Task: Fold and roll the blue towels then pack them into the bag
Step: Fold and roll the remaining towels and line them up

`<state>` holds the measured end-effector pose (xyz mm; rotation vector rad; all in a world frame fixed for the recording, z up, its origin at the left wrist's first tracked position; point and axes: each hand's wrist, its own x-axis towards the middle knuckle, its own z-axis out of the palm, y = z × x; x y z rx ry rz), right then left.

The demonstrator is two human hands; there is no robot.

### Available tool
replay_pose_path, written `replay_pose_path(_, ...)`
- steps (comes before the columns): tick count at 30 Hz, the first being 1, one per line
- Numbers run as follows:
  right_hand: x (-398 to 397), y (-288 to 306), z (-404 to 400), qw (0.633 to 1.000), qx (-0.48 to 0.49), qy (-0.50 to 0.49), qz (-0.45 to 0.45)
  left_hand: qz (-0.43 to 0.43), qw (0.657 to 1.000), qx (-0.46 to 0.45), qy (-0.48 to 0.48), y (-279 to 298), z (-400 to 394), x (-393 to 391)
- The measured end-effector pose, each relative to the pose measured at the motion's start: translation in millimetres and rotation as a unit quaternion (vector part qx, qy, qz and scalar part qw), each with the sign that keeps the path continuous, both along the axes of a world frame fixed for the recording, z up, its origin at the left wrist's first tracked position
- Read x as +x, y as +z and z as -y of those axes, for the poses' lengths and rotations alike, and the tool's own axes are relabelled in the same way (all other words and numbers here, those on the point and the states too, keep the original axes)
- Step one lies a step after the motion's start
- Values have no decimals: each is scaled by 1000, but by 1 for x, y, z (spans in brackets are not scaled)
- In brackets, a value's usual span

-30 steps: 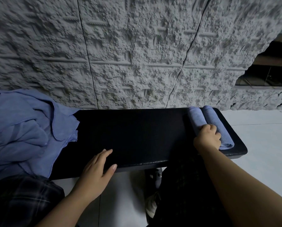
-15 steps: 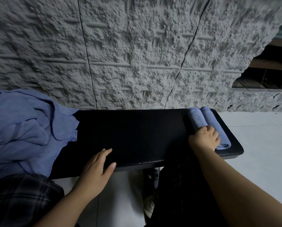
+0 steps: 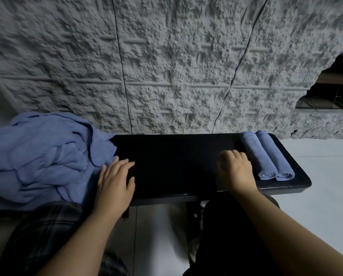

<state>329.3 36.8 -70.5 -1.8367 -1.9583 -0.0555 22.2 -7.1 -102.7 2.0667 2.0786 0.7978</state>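
1. A black padded bench (image 3: 186, 162) is seen set against a rough grey stone wall (image 3: 166, 66), above a pale tiled floor (image 3: 322, 176).
2. Two rolled blue towels (image 3: 266, 156) are laid side by side, touching, at the right end of the bench, with their spiral ends turned toward the near edge.
3. A loose pile of unfolded blue towels (image 3: 43, 156) is heaped over the left end of the bench.
4. The left hand (image 3: 114, 182) is laid flat on the bench with fingers straight and spread, just beside the pile; nothing is held.
5. The right hand (image 3: 235, 170) is placed on the bench just left of the rolled towels, fingers loosely bent downward, with nothing gripped; contact with the nearer roll cannot be told.
6. Dark checked trousers (image 3: 47, 232) are seen below the bench's near edge.
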Motion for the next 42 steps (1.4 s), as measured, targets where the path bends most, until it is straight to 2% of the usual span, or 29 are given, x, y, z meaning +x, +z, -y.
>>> replay_pose_path(3, -25, 3, 15, 994, 14, 91, -55, -27, 995, 55, 83, 16, -3, -21)
replay_pose_path(6, -50, 1, 32, 986, -2, 133, -98, -40, 988, 49, 137, 21, 0, -45)
replay_pose_path(13, -77, -6, 51, 970, -82, 217, -73, -11, 972, 31, 232, 28, 5, -66)
replay_pose_path(17, -73, -7, 53, 971, -95, 211, -62, -2, 944, 99, 315, 32, 5, -72)
replay_pose_path(21, -70, -4, 55, 972, -101, 197, -80, 66, 922, 121, 361, 38, 3, -94)
replay_pose_path(28, -77, -5, 55, 967, -118, 210, -78, 93, 935, 141, 312, 35, 16, -110)
replay_pose_path(31, -77, -7, 56, 966, -107, 225, -69, 46, 948, 168, 265, 41, 29, -91)
replay_pose_path(34, -76, -4, 59, 963, -107, 232, -86, -16, 968, 181, 174, 50, 43, -57)
replay_pose_path(38, -87, 7, 76, 951, -121, 245, -147, 2, 986, 166, -30, 54, 65, -12)
replay_pose_path(42, -113, 20, 106, 919, -119, 305, -219, 12, 985, 127, -118, 57, 92, 28)
